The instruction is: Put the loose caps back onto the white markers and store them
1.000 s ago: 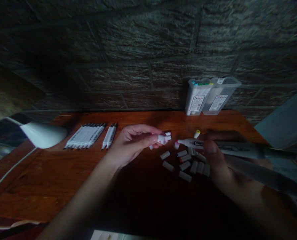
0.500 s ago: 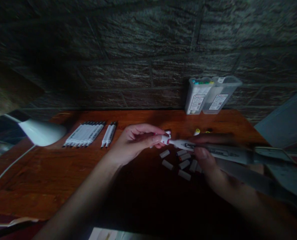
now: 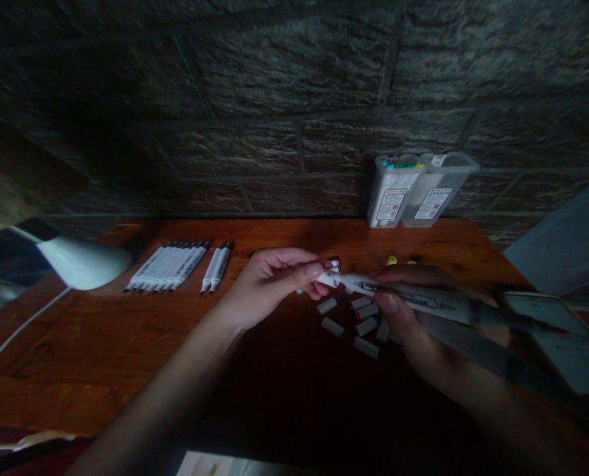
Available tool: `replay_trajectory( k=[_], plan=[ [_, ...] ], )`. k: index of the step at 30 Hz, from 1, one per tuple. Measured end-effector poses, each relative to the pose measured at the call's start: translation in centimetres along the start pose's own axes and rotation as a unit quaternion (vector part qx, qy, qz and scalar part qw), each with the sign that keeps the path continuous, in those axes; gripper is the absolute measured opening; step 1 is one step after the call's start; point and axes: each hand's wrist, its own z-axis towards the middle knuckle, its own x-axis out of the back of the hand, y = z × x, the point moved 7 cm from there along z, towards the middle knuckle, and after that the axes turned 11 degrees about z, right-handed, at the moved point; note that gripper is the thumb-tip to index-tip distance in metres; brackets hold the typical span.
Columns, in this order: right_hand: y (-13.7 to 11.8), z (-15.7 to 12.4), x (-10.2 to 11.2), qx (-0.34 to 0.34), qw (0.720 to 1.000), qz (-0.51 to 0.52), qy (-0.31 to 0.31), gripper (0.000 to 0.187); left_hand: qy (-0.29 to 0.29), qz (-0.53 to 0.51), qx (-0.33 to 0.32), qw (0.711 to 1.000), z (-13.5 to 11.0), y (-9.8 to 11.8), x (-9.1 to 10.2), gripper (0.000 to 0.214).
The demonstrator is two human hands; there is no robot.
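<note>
My left hand (image 3: pixel 274 281) pinches a small white marker cap (image 3: pixel 328 277) between thumb and fingers. Against that cap lies the end of a white marker (image 3: pixel 423 301) with black print, which my right hand (image 3: pixel 418 330) grips; its far end, bare with a reddish tip, points right. A second, blurred marker (image 3: pixel 472 350) slants beneath it in the same hand. Below and between my hands several loose white caps (image 3: pixel 366 326) are scattered on the wooden table (image 3: pixel 269 396). Yellow-ended pieces (image 3: pixel 391 260) show just behind my right fingers, partly hidden.
A row of several white markers (image 3: pixel 168 266) lies at the left, beside a smaller group (image 3: pixel 217 268). Two clear plastic cases (image 3: pixel 437 192) stand by the brick wall, the left one holding markers. A white lamp (image 3: pixel 83 263) is far left; a phone (image 3: pixel 556 337) lies right.
My right hand has shifted slightly left with the markers, and the marker's end now sits closer against the cap. My left hand has barely moved.
</note>
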Motion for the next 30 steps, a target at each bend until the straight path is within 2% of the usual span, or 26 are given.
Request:
replay_trajectory(
  k=[6, 8, 12, 18, 22, 30],
  plan=[
    [-0.6, 0.1, 0.3, 0.025, 0.994, -0.092, 0.045, 0.005, -0.003, 0.000, 0.031, 0.999, 0.1, -0.6, -0.2, 0.017],
    [-0.6, 0.2, 0.6, 0.015, 0.991, -0.125, 0.041, 0.006, 0.012, -0.018, 0.035, 0.999, 0.1, -0.3, 0.1, 0.022],
    [-0.4, 0.5, 1.4, -0.005, 0.995, -0.077, 0.059, 0.004, 0.041, -0.040, 0.025, 0.998, 0.1, 0.4, 0.7, 0.025],
    [-1.2, 0.4, 1.5, 0.026, 0.994, -0.042, 0.101, 0.007, 0.010, -0.025, 0.015, 1.000, 0.0, 0.4, 0.4, 0.016],
    [-0.9, 0.1, 1.3, 0.026, 0.995, -0.041, 0.091, 0.003, 0.003, -0.012, 0.004, 1.000, 0.0, 0.3, 0.3, 0.013],
    [-0.5, -0.3, 0.4, -0.013, 0.999, -0.002, 0.031, 0.009, 0.010, 0.026, -0.005, 1.000, 0.0, 0.2, 0.4, 0.014]
  ],
)
